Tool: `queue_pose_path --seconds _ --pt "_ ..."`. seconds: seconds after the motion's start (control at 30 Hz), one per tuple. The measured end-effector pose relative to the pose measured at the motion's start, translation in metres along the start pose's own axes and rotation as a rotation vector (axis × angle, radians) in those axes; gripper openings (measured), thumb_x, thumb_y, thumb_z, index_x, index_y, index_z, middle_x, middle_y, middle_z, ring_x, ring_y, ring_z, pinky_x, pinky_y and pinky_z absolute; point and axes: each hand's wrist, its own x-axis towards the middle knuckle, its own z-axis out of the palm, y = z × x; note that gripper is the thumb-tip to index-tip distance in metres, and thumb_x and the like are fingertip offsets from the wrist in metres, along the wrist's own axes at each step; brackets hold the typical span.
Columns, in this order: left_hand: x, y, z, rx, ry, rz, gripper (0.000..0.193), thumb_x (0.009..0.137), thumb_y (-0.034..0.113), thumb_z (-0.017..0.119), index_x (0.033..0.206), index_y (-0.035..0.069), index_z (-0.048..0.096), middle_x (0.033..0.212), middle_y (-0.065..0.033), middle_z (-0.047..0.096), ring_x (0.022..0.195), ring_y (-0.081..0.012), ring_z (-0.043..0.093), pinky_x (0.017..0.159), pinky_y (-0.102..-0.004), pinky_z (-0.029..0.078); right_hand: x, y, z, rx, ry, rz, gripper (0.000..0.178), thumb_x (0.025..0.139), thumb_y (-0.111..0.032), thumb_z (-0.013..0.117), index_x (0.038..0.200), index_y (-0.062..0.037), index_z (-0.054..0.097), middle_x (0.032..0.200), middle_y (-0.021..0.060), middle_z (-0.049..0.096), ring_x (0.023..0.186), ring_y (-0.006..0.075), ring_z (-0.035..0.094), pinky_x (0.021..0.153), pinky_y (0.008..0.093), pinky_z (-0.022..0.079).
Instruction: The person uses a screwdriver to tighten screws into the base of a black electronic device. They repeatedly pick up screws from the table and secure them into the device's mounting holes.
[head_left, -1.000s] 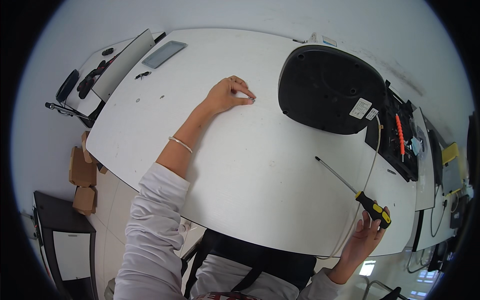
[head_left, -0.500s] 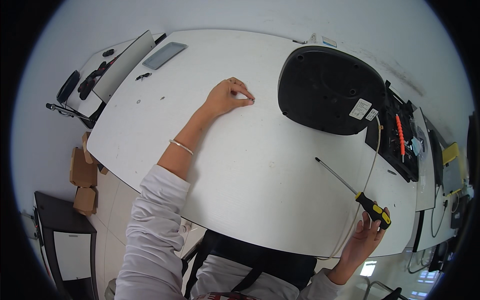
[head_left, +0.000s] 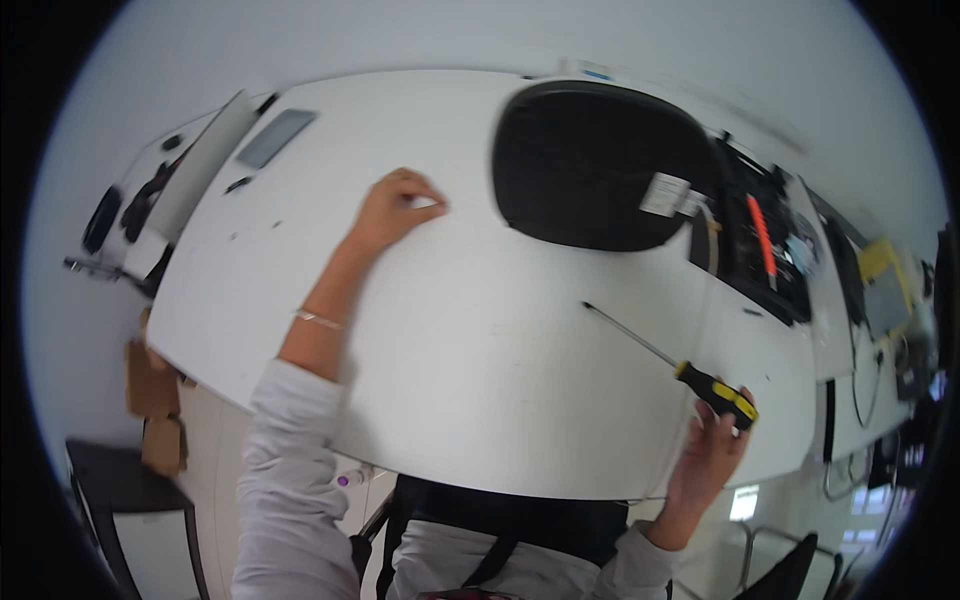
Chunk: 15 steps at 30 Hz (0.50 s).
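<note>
Your left hand [head_left: 388,212] pinches a tiny blurred piece [head_left: 445,207], your right hand [head_left: 708,460] grips a screwdriver [head_left: 689,375]; a black casing [head_left: 590,165] partly hides the toolbox [head_left: 738,268].

Your view has swung and blurred: your left hand [head_left: 388,214], right hand [head_left: 708,458], screwdriver [head_left: 716,393] and black device [head_left: 590,165] now sit farther left in it, and more shows of the dark chair [head_left: 790,572] at lower right

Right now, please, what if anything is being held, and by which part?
Right hand holds the screwdriver by its handle; left hand, too blurred to tell.
</note>
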Motion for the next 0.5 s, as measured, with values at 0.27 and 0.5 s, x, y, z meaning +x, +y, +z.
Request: queue_pose_path --seconds 0.27,0.5 --pt "0.001 0.017 0.004 0.002 0.028 -0.065 0.012 0.07 0.008 0.076 0.082 0.008 0.073 0.09 -0.0016 0.059 0.086 -0.0145 0.052 0.075 -0.0265 0.042 -0.001 0.003 0.001 -0.057 -0.029 -0.174 0.043 0.088 -0.021 0.063 0.122 -0.0032 0.045 0.118 0.0215 0.056 0.1 0.022 0.063 0.084 0.0262 0.054" --pt "-0.001 0.018 -0.002 0.003 0.007 -0.063 0.013 0.072 0.006 0.075 0.084 0.005 0.072 0.092 -0.003 0.058 0.088 -0.0148 0.051 0.078 -0.0266 0.041 0.003 -0.009 0.022 -0.104 0.028 -0.385 0.041 0.091 -0.025 0.057 0.123 -0.0043 0.041 0.127 0.0243 0.049 0.112 0.024 0.055 0.094 0.0296 0.048"
